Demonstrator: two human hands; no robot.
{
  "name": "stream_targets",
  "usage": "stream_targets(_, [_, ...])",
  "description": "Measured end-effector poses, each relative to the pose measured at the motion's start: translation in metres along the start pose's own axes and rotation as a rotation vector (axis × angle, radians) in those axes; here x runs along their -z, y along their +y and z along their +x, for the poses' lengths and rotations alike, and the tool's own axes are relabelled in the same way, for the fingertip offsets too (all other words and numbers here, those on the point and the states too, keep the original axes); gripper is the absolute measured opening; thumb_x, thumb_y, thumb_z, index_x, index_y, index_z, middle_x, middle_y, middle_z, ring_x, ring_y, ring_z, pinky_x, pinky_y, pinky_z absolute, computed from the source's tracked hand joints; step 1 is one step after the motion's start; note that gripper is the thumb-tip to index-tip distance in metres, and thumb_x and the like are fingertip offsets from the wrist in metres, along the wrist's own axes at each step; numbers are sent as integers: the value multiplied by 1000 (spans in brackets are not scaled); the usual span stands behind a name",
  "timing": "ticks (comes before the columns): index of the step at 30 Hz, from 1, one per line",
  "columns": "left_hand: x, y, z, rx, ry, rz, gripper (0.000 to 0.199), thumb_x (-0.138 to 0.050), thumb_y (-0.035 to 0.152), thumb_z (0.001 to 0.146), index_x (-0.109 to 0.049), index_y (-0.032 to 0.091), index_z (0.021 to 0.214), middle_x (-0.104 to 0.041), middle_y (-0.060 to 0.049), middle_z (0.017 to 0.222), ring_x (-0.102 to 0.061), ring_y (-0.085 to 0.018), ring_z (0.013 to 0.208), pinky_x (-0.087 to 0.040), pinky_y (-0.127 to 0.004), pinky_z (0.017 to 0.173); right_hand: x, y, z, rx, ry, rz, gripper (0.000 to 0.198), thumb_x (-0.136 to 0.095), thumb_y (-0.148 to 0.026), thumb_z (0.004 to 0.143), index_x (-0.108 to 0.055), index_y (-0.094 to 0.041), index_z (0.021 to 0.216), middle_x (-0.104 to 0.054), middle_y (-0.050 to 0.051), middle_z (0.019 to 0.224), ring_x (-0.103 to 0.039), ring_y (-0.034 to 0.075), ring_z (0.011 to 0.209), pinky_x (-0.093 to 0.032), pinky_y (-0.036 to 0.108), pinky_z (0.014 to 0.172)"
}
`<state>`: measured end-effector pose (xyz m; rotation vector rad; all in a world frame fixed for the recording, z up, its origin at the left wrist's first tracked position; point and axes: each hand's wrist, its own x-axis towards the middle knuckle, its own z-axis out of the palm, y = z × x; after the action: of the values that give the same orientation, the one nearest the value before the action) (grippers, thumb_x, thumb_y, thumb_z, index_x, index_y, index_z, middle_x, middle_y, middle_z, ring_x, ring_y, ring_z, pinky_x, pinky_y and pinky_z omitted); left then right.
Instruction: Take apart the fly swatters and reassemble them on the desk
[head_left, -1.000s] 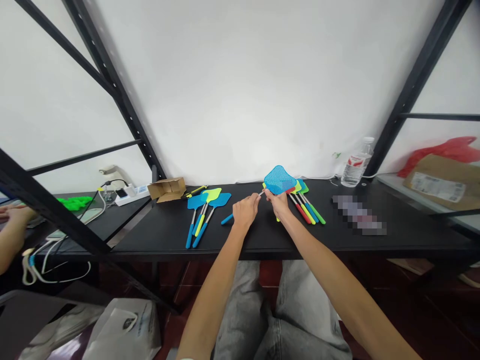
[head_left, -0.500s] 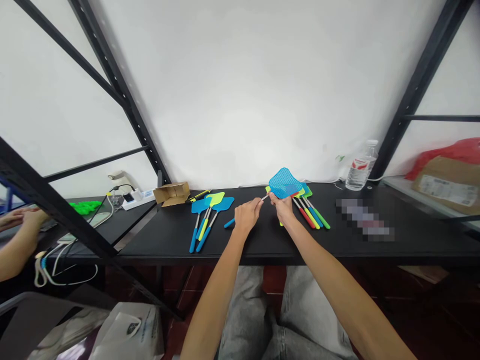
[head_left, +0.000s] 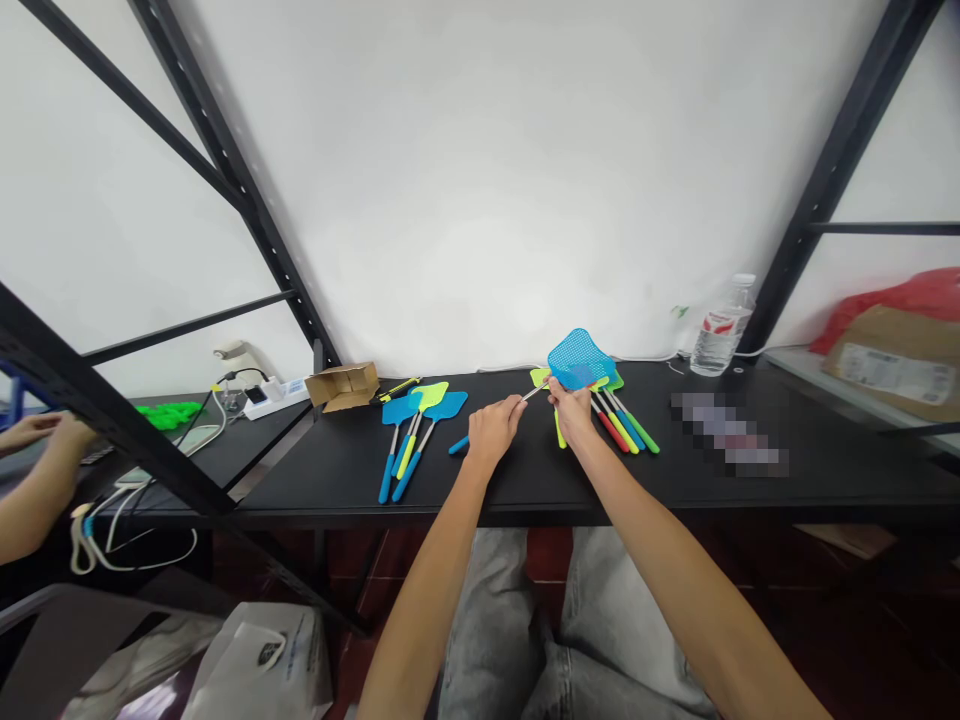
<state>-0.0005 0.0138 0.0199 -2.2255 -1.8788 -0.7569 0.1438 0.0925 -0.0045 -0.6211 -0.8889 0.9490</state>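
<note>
Between my two hands is a blue fly swatter point(head_left: 579, 355) with a thin metal shaft. My left hand point(head_left: 493, 430) is closed around its shaft, and the end of a blue handle sticks out to the left of that fist. My right hand point(head_left: 571, 408) pinches the swatter near the base of its perforated head. Behind and beside my right hand lie several fly swatters point(head_left: 622, 425) with red, yellow, blue and green handles. To the left of my left hand rests another group of blue and yellow-green swatters point(head_left: 409, 460), heads toward the wall.
An open cardboard box point(head_left: 343, 388) and a power strip point(head_left: 276, 398) are at the left. A water bottle point(head_left: 721, 328) stands at the back right, behind a blurred-out item point(head_left: 727, 435). Black shelf posts flank the desk point(head_left: 322, 480). Another person's arm point(head_left: 45, 480) shows at far left.
My right hand and the swatter's head have moved slightly right, away from my left hand. More of the metal shaft shows between my hands. My left hand has stayed in place.
</note>
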Motion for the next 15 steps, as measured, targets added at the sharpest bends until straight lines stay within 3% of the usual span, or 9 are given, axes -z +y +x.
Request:
stream_targets(9, [1, -1, -3, 18, -6, -4, 46, -28, 54, 102, -64, 30, 119, -74, -6, 104, -68, -22, 93, -39, -27, 74, 6, 3, 3, -17, 5, 42, 31, -83, -42, 61, -67, -18, 73, -70, 3, 76, -54, 13, 63, -36, 25, 49])
stream_targets(15, [0, -8, -7, 9, 75, -9, 45, -29, 52, 102, -66, 30, 115, -75, -5, 98, -68, -21, 89, -39, -26, 70, 4, -9, -5, -118, -89, 63, 35, -84, -45, 64, -69, -19, 79, -73, 4, 81, -56, 11, 60, -42, 23, 50])
